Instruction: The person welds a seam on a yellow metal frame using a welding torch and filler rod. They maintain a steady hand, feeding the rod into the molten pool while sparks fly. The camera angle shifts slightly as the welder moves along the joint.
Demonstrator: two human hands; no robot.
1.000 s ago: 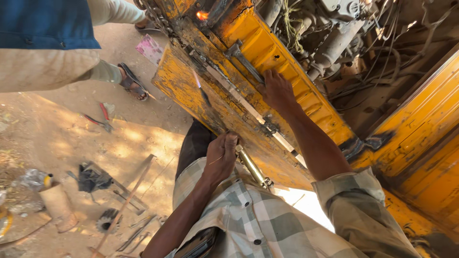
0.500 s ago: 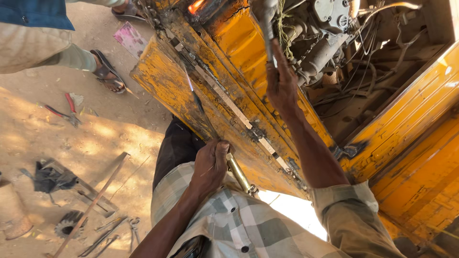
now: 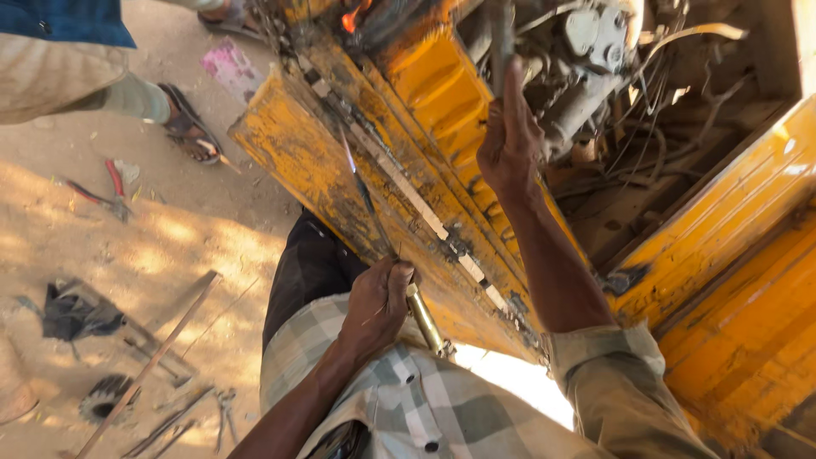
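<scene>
My left hand (image 3: 378,306) is closed around a brass-handled tool (image 3: 427,325). Its thin metal stem (image 3: 361,183) runs up along the worn yellow metal panel (image 3: 297,161). A small orange flame (image 3: 353,17) burns at the panel's top edge. My right hand (image 3: 510,140) reaches up into the engine bay, its fingers wrapped on a grey upright rod (image 3: 501,34). Both forearms come out of checked shirt sleeves at the bottom of the view.
Another person's leg and sandalled foot (image 3: 189,129) stand on the sandy ground at the upper left. Red-handled pliers (image 3: 106,191), a long metal bar (image 3: 149,365), a black rag (image 3: 72,310) and small tools lie on the sand. Engine parts and wires (image 3: 612,59) fill the bay.
My right hand has risen from the yellow panel into the engine bay and taken hold of the grey rod. My left hand has kept its grip on the brass-handled tool.
</scene>
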